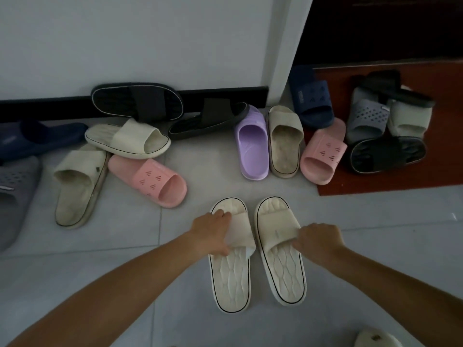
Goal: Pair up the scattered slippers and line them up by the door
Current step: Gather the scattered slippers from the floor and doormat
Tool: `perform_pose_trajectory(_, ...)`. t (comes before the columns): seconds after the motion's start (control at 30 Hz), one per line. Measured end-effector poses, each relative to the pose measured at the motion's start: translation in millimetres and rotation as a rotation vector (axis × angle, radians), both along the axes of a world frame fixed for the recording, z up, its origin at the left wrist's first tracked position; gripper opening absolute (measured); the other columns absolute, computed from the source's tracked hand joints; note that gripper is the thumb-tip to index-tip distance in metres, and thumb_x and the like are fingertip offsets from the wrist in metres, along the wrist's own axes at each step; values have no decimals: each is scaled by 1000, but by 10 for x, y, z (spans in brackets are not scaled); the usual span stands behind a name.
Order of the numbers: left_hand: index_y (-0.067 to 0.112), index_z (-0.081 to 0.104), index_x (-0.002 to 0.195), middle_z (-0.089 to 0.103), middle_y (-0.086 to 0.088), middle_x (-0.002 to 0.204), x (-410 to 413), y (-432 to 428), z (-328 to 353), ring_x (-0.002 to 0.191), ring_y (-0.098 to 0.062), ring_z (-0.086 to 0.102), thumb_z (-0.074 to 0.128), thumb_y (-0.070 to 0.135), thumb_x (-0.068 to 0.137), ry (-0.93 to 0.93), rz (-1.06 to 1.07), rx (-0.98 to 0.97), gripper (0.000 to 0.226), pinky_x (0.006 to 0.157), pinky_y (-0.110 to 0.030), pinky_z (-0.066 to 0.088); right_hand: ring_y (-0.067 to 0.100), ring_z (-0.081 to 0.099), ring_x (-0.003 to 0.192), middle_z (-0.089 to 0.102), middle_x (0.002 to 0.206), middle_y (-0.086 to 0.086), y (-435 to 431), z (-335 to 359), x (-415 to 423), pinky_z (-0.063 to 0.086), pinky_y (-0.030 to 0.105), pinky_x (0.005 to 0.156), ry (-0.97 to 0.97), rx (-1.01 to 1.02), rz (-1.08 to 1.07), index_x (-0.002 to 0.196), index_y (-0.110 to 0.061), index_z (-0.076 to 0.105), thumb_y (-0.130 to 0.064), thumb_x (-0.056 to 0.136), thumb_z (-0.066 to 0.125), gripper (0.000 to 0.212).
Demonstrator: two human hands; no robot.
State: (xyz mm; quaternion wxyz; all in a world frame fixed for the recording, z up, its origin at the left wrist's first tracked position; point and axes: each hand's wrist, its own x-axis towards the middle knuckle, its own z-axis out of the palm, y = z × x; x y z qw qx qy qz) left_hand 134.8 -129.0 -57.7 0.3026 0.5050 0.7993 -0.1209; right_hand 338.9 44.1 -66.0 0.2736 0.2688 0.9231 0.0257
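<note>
The cream pair lies side by side on the floor (pixel 125 271), toes toward the wall (pixel 125 33), with the left slipper (pixel 230 279) and the right slipper (pixel 283 269) just apart and nearly parallel. The left hand (pixel 213 234) has its grip closed round the left slipper's strap from the outer side. The right hand (pixel 320 240) pinches the near outer edge of the right slipper's strap. Both soles seem to rest flat on the tiles. These look like moulded foam: light, soft and not fragile, with a strap that gives under the fingers and a sole that would likely droop at the heel if lifted. The strap is the natural place to hold, and on smooth tile they should slide easily. Beyond them the rest are scattered. A pink slipper (pixel 150 179) lies to the left, touching a beige one. Its likely mate (pixel 323 156) sits at the edge of a red mat (pixel 375 181). A purple slipper (pixel 251 144) and a beige slipper (pixel 285 141) lie just beside each other. Black slippers (pixel 136 101) lean at the skirting, and a navy slipper (pixel 312 101) sits by the dark doorway (pixel 375 26), where the row presumably belongs.
</note>
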Motion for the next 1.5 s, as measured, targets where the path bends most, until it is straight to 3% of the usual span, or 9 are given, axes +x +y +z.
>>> perform_pose_trajectory(0.2, 18, 37, 128, 46, -3, 124, -197, -129, 166, 108, -29, 53, 72, 37, 65, 40, 89, 3, 74, 77, -38, 46, 23, 65, 96, 64, 109, 1, 145, 28, -361, 45, 30, 70, -51, -61, 261, 106, -13, 59, -39, 91, 44, 33)
perform_pose_trajectory(0.43, 19, 39, 117, 47, -2, 118, -430, -398, 371, 103, -29, 55, 72, 31, 61, 100, 240, 35, 65, 69, -36, 43, 28, 65, 93, 66, 102, 4, 201, 372, -1181, 37, 30, 63, 184, 13, 389, 100, -11, 62, -38, 85, 49, 32)
perform_pose_trajectory(0.67, 22, 34, 128, 44, 1, 128, -517, -475, 401, 114, -28, 50, 69, 38, 63, 92, 284, 25, 75, 84, -42, 51, 33, 61, 100, 59, 115, 10, 88, 548, -1870, 37, 33, 68, 357, -14, 186, 111, -9, 61, -23, 91, 45, 29)
perform_pose_trajectory(0.77, 21, 33, 131, 41, 1, 132, -545, -378, 465, 124, -27, 43, 69, 43, 64, 83, 309, 51, 80, 87, -41, 50, 34, 57, 102, 51, 121, 10, 155, 652, -1997, 38, 35, 68, 378, -125, 53, 118, -14, 58, -29, 92, 44, 32)
perform_pose_trajectory(0.87, 19, 34, 132, 41, -2, 133, -560, -221, 537, 132, -27, 32, 71, 46, 61, 101, 282, 116, 84, 95, -40, 42, 32, 55, 104, 43, 128, 8, 290, 676, -1856, 43, 35, 74, 283, -182, 35, 123, -17, 53, -36, 92, 45, 37)
perform_pose_trajectory(1.0, 18, 35, 125, 46, -5, 125, -386, 146, 542, 105, -32, 51, 70, 45, 61, 147, 154, 184, 78, 82, -38, 43, 33, 52, 113, 40, 136, 10, 460, 602, -1308, 48, 43, 90, 192, -232, 3, 131, -19, 45, -39, 91, 49, 45)
perform_pose_trajectory(1.07, 18, 33, 126, 43, -6, 127, -219, 370, 506, 105, -36, 52, 71, 42, 62, 98, 131, 201, 78, 79, -39, 43, 31, 49, 120, 39, 141, 9, 505, 561, -977, 47, 44, 94, 195, -250, -66, 134, -22, 43, -42, 90, 51, 49)
perform_pose_trajectory(1.37, 11, 34, 119, 43, -9, 120, 775, 1000, 291, 101, -37, 55, 73, 40, 61, -36, -108, 132, 75, 70, -37, 40, 29, 55, 112, 38, 137, 8, 934, 502, 371, 49, 39, 86, 5, -170, -274, 133, -22, 43, -45, 88, 54, 51)
perform_pose_trajectory(1.5, 13, 32, 126, 43, -9, 126, 963, 1218, 213, 109, -35, 54, 68, 42, 72, -89, -113, 113, 72, 80, -41, 45, 31, 54, 116, 29, 146, 9, 1156, 442, 607, 48, 39, 86, -68, -131, -256, 136, -22, 39, -45, 90, 51, 53)
